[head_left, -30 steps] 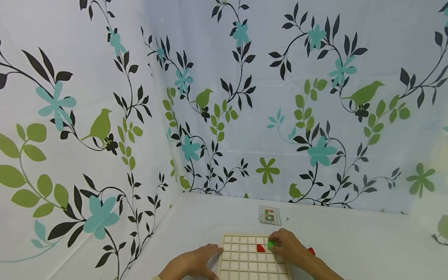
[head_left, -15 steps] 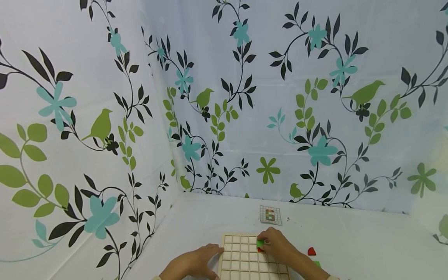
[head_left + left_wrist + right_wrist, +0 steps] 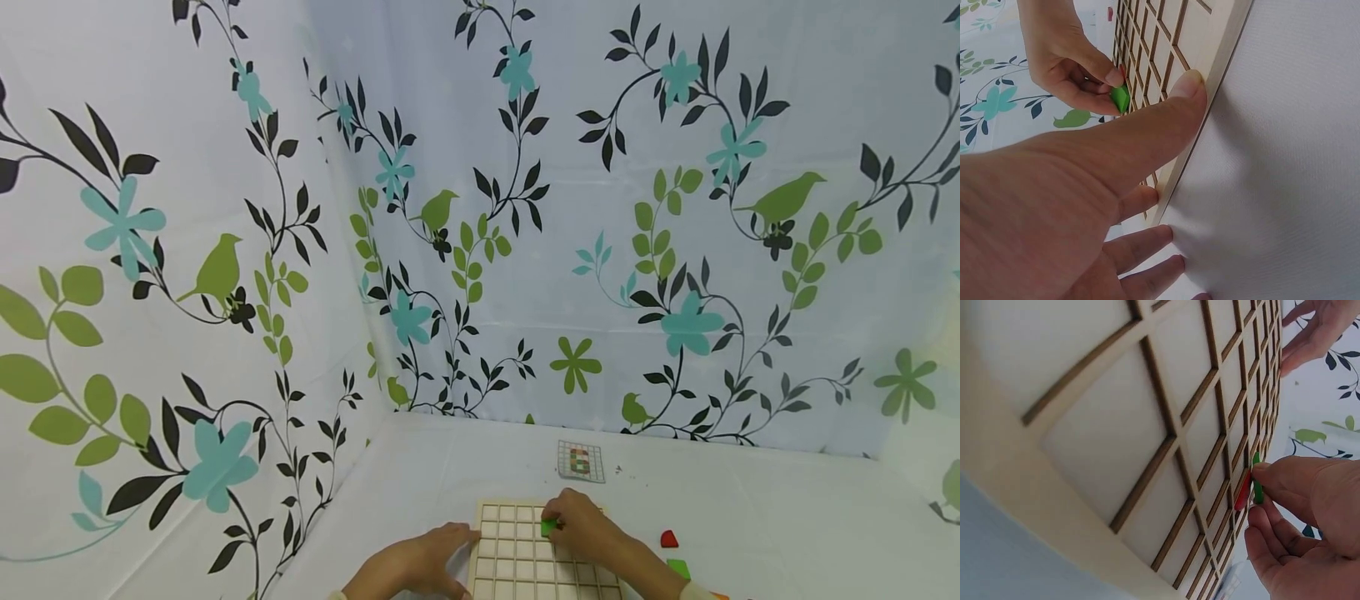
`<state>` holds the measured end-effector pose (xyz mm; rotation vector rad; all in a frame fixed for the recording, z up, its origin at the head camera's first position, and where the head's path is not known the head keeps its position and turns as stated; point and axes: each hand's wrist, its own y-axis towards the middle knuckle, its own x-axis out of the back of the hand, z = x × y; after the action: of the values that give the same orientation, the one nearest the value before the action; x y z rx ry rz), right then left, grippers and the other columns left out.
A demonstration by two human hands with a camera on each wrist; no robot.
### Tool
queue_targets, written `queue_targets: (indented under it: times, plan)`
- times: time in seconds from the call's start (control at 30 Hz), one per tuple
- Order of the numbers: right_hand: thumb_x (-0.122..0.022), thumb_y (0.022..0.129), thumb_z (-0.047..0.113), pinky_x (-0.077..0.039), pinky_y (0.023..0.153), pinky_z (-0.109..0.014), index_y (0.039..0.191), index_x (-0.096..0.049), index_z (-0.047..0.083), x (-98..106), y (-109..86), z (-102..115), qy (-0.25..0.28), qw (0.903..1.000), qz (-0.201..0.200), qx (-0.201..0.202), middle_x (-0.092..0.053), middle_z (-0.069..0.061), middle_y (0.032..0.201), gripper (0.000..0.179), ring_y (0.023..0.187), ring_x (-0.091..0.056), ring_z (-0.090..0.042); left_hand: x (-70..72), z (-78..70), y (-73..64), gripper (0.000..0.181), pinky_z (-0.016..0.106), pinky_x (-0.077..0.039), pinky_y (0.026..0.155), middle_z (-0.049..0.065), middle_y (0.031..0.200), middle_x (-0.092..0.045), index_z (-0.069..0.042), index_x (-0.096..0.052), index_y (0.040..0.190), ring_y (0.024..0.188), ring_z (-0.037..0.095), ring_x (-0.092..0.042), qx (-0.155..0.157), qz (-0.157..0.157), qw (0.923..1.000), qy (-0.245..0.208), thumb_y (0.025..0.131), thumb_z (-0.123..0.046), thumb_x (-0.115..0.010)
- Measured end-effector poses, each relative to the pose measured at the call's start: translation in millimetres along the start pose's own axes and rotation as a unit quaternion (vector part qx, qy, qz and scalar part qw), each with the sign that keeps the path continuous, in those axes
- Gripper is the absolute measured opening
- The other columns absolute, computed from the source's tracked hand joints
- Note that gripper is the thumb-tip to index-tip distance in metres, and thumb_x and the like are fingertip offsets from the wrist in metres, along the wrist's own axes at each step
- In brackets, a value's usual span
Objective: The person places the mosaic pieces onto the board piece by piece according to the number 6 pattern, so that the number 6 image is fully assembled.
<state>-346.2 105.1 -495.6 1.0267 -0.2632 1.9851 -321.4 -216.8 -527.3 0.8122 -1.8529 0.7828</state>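
A wooden grid board lies on the white-covered table. My right hand pinches a green tile between thumb and fingers, low over the squares in the board's far part. Right beside it a red piece sits in the grid, mostly hidden by my hand in the head view. My left hand rests at the board's left edge. Its thumb presses on the rim, while the other fingers extend along the side and onto the cloth.
Behind the board lies a small grid card printed with a coloured pattern. To the right of the board are a red piece, a green piece and part of an orange piece. Patterned curtains hang behind and to the left.
My right hand has moved left across the board with the green tile. The loose red and green pieces at right are now uncovered. My left hand stays in place.
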Motion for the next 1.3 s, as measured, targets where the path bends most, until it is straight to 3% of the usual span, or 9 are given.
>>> queue_targets:
  times: [0.27,0.6,0.8,1.07,1.3]
  plan:
    - [-0.071,0.087,-0.012,-0.058,0.072,-0.028,0.103,-0.076,-0.009,-4.1,2.4,3.6,0.019,0.9997,0.015,0.009,-0.065,-0.013,0.098,0.017,0.086,-0.064,-0.025,-10.1,13.7,8.1,0.088,0.050,-0.043,0.119,0.007,0.162,-0.046,-0.026,-0.044,0.159,0.151,0.029,-0.043,0.007,0.002,1.0000,-0.004,0.086,-0.060,-0.082]
    - [-0.077,0.087,-0.010,-0.054,0.071,-0.025,0.105,-0.076,-0.012,-5.8,0.5,10.0,0.018,0.9998,0.005,0.001,-0.062,-0.011,0.094,0.018,0.083,-0.059,-0.026,2.8,-7.4,-2.3,0.088,0.052,-0.043,0.119,0.011,0.162,-0.046,-0.023,-0.044,0.159,0.151,0.031,-0.043,0.013,0.016,0.9998,-0.006,0.087,-0.055,-0.083]
    - [-0.078,0.088,-0.009,-0.054,0.071,-0.026,0.107,-0.077,-0.011,-6.4,0.0,9.0,0.011,0.9999,-0.002,-0.010,-0.062,-0.010,0.094,0.020,0.084,-0.059,-0.021,-5.0,6.6,3.0,0.089,0.051,-0.043,0.119,0.011,0.163,-0.045,-0.025,-0.042,0.160,0.151,0.031,-0.043,0.000,0.008,1.0000,-0.005,0.087,-0.059,-0.081]
    - [-0.079,0.088,-0.005,-0.053,0.071,-0.025,0.108,-0.078,-0.008,-6.2,-1.4,5.6,0.001,0.9999,-0.004,0.011,-0.065,-0.007,0.093,0.020,0.081,-0.057,-0.014,-5.5,5.4,3.3,0.087,0.048,-0.043,0.119,0.008,0.163,-0.045,-0.026,-0.043,0.159,0.151,0.027,-0.043,0.007,0.004,0.9999,-0.006,0.088,-0.058,-0.081]
    - [-0.078,0.089,-0.004,-0.052,0.069,-0.024,0.108,-0.079,-0.005,-8.8,-1.1,2.5,-0.007,0.9994,-0.002,0.033,-0.066,-0.007,0.095,0.019,0.081,-0.054,-0.010,-16.6,25.2,13.9,0.092,0.051,-0.044,0.118,0.004,0.164,-0.044,-0.031,-0.043,0.159,0.152,0.027,-0.042,0.001,-0.001,0.9999,-0.012,0.083,-0.065,-0.081]
